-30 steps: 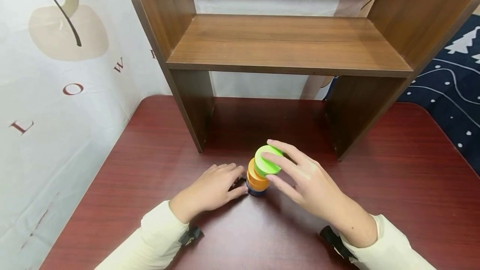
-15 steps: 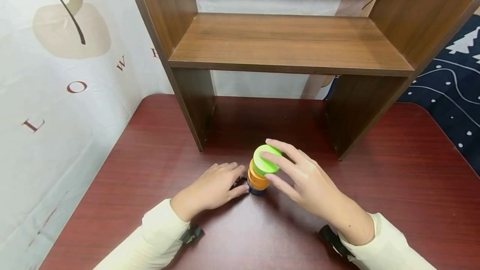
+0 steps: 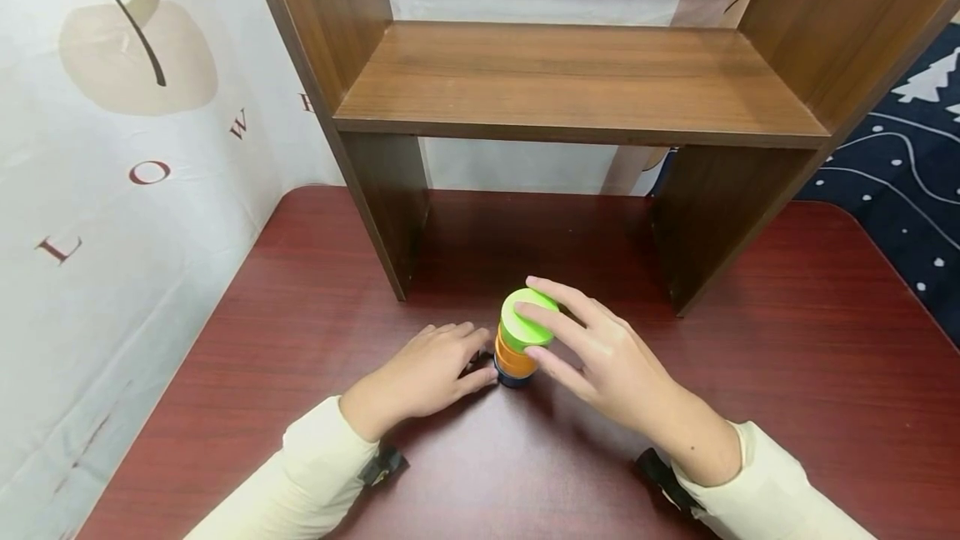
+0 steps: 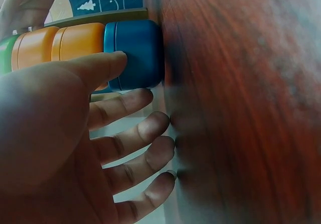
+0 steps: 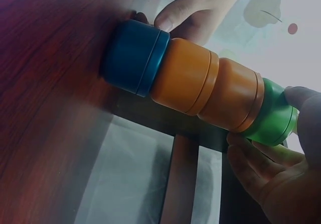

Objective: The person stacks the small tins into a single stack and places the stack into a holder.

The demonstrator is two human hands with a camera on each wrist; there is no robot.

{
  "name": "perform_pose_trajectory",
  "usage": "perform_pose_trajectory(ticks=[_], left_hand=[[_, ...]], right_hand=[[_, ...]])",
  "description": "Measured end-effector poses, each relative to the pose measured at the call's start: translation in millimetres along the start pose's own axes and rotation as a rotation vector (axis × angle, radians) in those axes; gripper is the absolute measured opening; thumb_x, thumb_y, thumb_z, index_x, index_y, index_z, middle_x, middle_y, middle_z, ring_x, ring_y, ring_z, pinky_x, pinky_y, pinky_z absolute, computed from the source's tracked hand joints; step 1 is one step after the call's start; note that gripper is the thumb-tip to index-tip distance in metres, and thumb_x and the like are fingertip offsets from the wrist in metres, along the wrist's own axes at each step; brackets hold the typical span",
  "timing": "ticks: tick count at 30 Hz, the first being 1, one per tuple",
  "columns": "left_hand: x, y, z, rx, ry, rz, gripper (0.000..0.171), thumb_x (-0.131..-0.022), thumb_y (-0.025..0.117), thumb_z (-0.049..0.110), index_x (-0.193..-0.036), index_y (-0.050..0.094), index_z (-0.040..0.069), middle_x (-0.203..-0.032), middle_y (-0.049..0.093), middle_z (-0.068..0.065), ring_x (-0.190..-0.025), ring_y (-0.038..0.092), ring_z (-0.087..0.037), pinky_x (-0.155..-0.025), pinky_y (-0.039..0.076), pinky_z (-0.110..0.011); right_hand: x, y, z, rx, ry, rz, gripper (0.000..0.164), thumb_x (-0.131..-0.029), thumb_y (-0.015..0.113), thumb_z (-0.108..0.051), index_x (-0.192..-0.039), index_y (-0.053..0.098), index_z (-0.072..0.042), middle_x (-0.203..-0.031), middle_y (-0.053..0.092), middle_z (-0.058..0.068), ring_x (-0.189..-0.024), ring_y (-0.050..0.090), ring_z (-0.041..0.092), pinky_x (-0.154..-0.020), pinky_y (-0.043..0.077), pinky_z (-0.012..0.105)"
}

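Nearest: both sleeves come in from the bottom corners. Stack of small pots (image 3: 515,359) sits between the hands, long axis vertical, base on the table (image 3: 315,265). Order bottom up: blue pot (image 4: 143,58), lower orange pot (image 5: 183,76), upper orange pot (image 5: 233,94), green pot (image 5: 271,116).

Key relation: left hand (image 3: 427,373) is low on the stack's left, right hand (image 3: 615,365) high on its right. Right is the one at the green pot, pinching it between thumb and fingers. Left is spread, fingertips down on the table, thumb and index at the blue pot; how hard they press, can't tell. Green looks roughly in line with the oranges; whether its weight is fully down, can't tell.

Beyond: wooden shelf unit (image 3: 585,82) straddles the table's far part, stack just in front of it. Behind, pale printed wall covering (image 3: 180,215) left, dark blue cloth (image 3: 892,182) right.
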State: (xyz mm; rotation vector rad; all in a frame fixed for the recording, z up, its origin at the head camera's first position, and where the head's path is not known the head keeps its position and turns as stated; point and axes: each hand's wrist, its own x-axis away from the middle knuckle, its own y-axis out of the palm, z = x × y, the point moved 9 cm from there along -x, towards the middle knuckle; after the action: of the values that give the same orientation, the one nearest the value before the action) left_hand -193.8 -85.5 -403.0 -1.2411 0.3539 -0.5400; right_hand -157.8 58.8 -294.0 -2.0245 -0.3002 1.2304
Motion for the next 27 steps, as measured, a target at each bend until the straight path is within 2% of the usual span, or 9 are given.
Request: perform_pose_trajectory(ticks=[8, 22, 27], left_hand=[[0.5, -1.3, 0.4, 0.012, -0.004, -0.005, 0.042, -0.096, 0.063, 0.045, -0.126, 0.060, 0.015, -0.107, 0.066, 0.004, -0.104, 0.063, -0.017, -0.089, 0.049, -0.045], [0.0, -2.2, 1.4, 0.014, 0.006, 0.008, 0.042, -0.096, 0.064, 0.045, -0.125, 0.060, 0.015, -0.109, 0.066, 0.004, -0.104, 0.063, -0.018, -0.089, 0.049, -0.043], [0.0, -0.9, 0.5, 0.016, -0.003, 0.000, 0.043, -0.096, 0.064, 0.045, -0.127, 0.060, 0.015, -0.110, 0.066, 0.004, -0.106, 0.063, -0.018, -0.091, 0.049, -0.044]], right_hand=[[0.3, 1.8, 0.9, 0.008, -0.007, -0.015, 0.038, -0.102, 0.053, -0.039, -0.128, 0.065, -0.014, -0.138, 0.059, 0.012, -0.116, 0.064, 0.026, -0.087, 0.055, 0.039], [1.2, 1.4, 1.7, 0.006, -0.011, -0.023, 0.038, -0.101, 0.055, -0.037, -0.130, 0.063, -0.013, -0.139, 0.057, 0.012, -0.115, 0.064, 0.024, -0.084, 0.055, 0.036], [2.0, 1.0, 4.0, 0.009, 0.033, -0.046, 0.042, -0.102, 0.052, -0.042, -0.132, 0.062, -0.014, -0.142, 0.056, 0.009, -0.117, 0.064, 0.022, -0.088, 0.055, 0.037]])
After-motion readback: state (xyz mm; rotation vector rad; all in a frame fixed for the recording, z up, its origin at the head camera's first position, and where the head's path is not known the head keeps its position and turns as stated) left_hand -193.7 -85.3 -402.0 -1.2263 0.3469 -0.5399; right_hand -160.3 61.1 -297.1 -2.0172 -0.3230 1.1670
